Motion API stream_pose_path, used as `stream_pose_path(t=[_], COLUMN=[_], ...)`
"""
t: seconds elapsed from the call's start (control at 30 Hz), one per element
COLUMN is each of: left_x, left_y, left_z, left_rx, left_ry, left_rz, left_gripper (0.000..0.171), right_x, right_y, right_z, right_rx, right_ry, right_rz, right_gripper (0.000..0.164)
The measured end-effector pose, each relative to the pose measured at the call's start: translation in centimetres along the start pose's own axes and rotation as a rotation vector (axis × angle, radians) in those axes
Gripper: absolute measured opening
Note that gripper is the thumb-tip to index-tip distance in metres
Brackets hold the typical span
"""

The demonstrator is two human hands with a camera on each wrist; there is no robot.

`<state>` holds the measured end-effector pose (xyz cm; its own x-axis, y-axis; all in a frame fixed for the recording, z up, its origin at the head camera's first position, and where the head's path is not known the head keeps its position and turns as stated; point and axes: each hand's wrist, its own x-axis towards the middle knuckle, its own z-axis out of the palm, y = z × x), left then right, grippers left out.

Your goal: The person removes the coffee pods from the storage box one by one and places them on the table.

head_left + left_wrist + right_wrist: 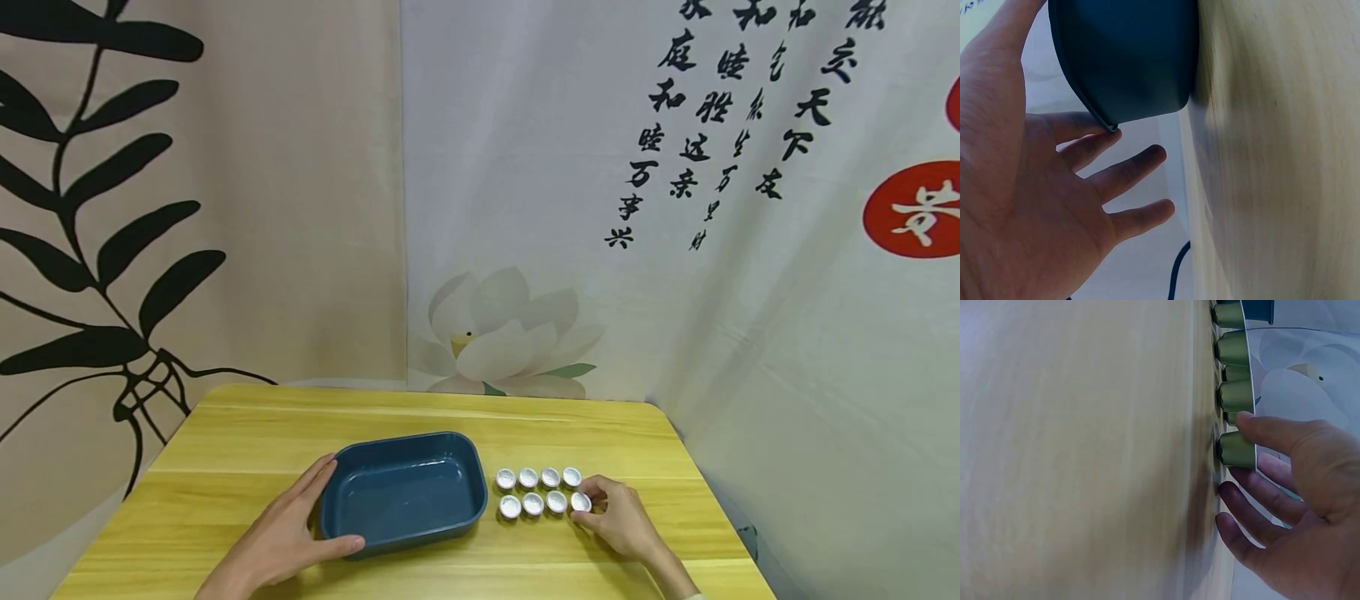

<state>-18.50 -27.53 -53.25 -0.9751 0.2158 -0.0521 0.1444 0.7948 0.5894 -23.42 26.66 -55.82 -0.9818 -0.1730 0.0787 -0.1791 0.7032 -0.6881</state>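
A dark blue rectangular baking dish (405,487) sits on the table. My left hand (288,529) spans its left end, thumb over the near rim and fingers at the far left corner; in the left wrist view, ring and little fingers spread free of it. Right of the dish stand several coffee capsules (528,477) in two rows, white lids up and green sides showing in the right wrist view. My right hand (618,517) pinches the near row's rightmost capsule (1237,450) between thumb and fingers. That capsule is upright, in line with its neighbours.
The yellow wood-grain table (420,575) bears the dish and capsules. Behind it hangs a pale cloth (525,208) with a printed lotus and dark lettering. A beige cloth (315,208) with a dark leaf print hangs at the left.
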Motion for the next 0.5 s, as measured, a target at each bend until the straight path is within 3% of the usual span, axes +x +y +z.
stream_pose_path(t=[0.3, 0.5], left_x=[-0.01, 0.05], left_y=[-0.02, -0.08], left_z=[0.03, 0.00], left_rx=[-0.008, -0.005], left_ry=[-0.007, -0.003], left_rz=[0.001, 0.005], left_gripper=[0.134, 0.133], right_x=[-0.23, -0.56], right_y=[-0.07, -0.56], right_z=[-0.16, -0.69], right_rx=[-0.008, -0.005], right_ry=[0.031, 0.111], right_rz=[0.004, 0.078], right_gripper=[0.034, 0.036])
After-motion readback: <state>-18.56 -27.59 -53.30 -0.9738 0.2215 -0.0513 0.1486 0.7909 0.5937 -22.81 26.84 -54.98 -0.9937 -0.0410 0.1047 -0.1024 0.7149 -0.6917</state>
